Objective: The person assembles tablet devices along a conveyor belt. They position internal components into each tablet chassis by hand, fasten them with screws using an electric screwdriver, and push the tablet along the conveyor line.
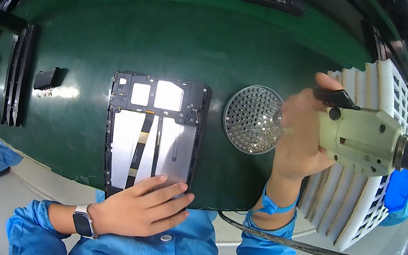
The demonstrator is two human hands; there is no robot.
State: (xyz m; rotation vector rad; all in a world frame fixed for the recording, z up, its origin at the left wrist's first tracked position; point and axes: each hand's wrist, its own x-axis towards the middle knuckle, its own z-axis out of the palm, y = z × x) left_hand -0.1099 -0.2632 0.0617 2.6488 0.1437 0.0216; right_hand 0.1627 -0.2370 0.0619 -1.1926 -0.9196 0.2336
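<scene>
At the tabletop's (87,14) six-o'clock edge lies an opened tablet (172,135), left hand (143,209) released flat atop; toward three o'clock, right hand (299,130) grasping electric screwdriver (363,139) beside screw dish (245,113), apparently screw pickup, next requiring steady aim.

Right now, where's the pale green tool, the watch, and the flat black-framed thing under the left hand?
Pale green tool (363,138): head view, middle of its body.
Watch (83,222): head view, its dark face.
Flat black-framed thing (152,135): head view, its silver inside.

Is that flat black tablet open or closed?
The tablet is open: its silver panels and ribbon cable lie uncovered.
</scene>
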